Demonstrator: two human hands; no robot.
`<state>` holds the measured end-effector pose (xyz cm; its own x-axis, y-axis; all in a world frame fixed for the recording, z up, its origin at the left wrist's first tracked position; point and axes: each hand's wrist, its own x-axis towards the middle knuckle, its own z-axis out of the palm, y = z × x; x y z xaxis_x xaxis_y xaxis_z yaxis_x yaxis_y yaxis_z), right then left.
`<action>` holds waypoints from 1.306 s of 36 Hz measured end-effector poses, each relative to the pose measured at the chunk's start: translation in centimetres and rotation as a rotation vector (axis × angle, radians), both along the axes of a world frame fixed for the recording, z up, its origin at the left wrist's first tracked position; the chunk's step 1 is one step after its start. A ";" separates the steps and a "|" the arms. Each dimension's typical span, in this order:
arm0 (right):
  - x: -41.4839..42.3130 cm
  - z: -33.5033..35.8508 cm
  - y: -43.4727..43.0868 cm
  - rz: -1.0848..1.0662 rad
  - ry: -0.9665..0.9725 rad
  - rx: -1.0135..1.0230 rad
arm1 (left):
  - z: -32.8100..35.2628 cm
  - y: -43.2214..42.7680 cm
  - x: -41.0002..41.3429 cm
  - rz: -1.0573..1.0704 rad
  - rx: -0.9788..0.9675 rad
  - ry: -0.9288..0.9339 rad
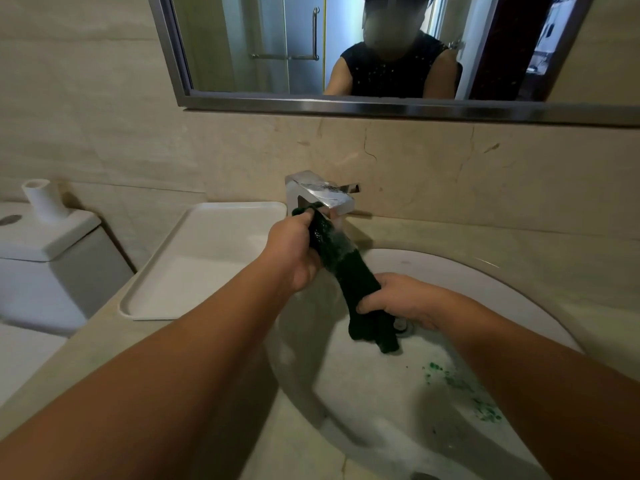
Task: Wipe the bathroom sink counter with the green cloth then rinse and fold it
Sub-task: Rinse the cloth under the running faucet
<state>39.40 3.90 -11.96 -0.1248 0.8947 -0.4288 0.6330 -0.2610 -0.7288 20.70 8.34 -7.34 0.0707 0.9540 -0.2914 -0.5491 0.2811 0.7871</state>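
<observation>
Left hand (pixel 294 251): my grip is closed round the top end of the green cloth (pixel 341 268), just under the faucet (pixel 323 195), and water runs onto it. Right hand (pixel 401 297): my grip clutches the lower end, low in the sink (pixel 381 393) beside the drain (pixel 401 327). The cloth stretches between both hands. Green specks (pixel 460 386) dot the basin's right side. A white tray (pixel 194 265) sits on the tabletop (pixel 519 244), left of the faucet.
</observation>
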 end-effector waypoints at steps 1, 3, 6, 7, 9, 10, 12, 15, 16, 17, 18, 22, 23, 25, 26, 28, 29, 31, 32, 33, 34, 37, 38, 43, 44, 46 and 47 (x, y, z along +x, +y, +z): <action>0.2 -0.1 -0.3 -0.021 0.016 -0.020 | 0.0 0.0 0.1 0.003 -0.010 -0.001; 0.7 -0.1 -0.8 -0.062 0.042 -0.053 | -0.4 -0.1 0.3 -0.016 -0.027 0.018; 1.6 0.4 -1.1 -0.109 0.164 -0.122 | -0.7 -0.6 0.5 -0.117 0.000 0.142; 2.0 0.7 -1.2 -0.126 0.198 -0.121 | -0.9 -0.6 0.4 -0.171 0.038 0.245; 2.5 1.5 -1.3 -0.173 0.251 -0.091 | -1.3 -0.8 0.2 -0.299 0.117 0.476; 2.7 1.9 -1.3 -0.207 0.285 -0.069 | -1.5 -0.8 0.1 -0.359 0.152 0.586; 2.7 2.8 -1.2 -0.282 0.382 -0.030 | -1.9 -0.9 -0.1 -0.487 0.215 0.770; 1.9 4.2 -1.2 -0.406 0.513 0.029 | -2.1 -1.7 0.3 -0.672 0.305 1.017; 1.6 4.7 -1.1 -0.434 0.542 0.053 | -2.3 -1.8 0.6 -0.712 0.347 1.092; 1.4 5.1 -1.0 -0.447 0.568 0.075 | -2.4 -1.9 1.0 -0.735 0.357 1.139; 1.1 5.5 -1.0 -0.438 0.591 0.090 | -2.5 -2.0 1.3 -0.743 0.343 1.151; 0.7 7.1 -1.8 -0.181 0.318 0.243 | -2.8 -1.8 1.7 -0.727 0.199 0.964; 0.6 7.4 -2.1 -0.069 0.155 0.313 | -2.6 -1.8 1.6 -0.727 0.179 0.878; 0.4 7.5 -2.7 0.159 -0.186 0.424 | -2.1 -1.8 1.5 -0.737 0.141 0.731; 0.3 7.4 -3.0 0.250 -0.339 0.468 | -1.8 -1.8 1.5 -0.749 0.122 0.685; 0.2 6.9 -3.6 0.362 -0.581 0.620 | -1.1 -1.9 1.4 -0.796 0.083 0.620; 0.3 6.5 -3.9 0.390 -0.663 0.703 | -0.9 -1.8 1.3 -0.826 0.070 0.597; 0.4 6.1 -4.3 0.402 -0.789 0.832 | -0.3 -1.5 1.1 -0.910 0.076 0.592; 0.4 5.9 -4.4 0.392 -0.834 0.882 | 0.1 -1.5 1.0 -0.951 0.095 0.614; 0.2 5.9 -4.6 0.373 -0.861 0.927 | 0.6 -1.6 1.1 -0.985 0.125 0.641; 0.1 5.8 -4.7 0.350 -0.875 0.960 | 1.1 -1.8 1.3 -1.008 0.154 0.675; -0.6 5.9 -4.6 0.315 -0.940 0.994 | 2.1 -2.6 2.3 -1.029 0.242 0.909; -0.7 6.1 -4.5 0.307 -0.955 0.975 | 2.2 -2.8 2.6 -1.018 0.268 0.992; -1.0 6.6 -3.9 0.274 -1.050 0.795 | 2.2 -3.8 3.5 -0.869 0.350 1.266; -0.9 6.5 -3.8 0.261 -1.059 0.769 | 1.9 -3.9 3.8 -0.838 0.375 1.315; -1.0 6.3 -3.5 0.236 -1.078 0.704 | 1.5 -4.1 4.3 -0.809 0.463 1.460; -1.1 6.2 -3.3 0.224 -1.085 0.652 | 1.5 -4.2 4.4 -0.806 0.514 1.538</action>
<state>38.25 0.61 -5.79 -0.1631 0.9813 0.1022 0.9631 0.1358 0.2325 25.13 4.12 -5.89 0.4920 0.8324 -0.2549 0.8077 -0.3272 0.4904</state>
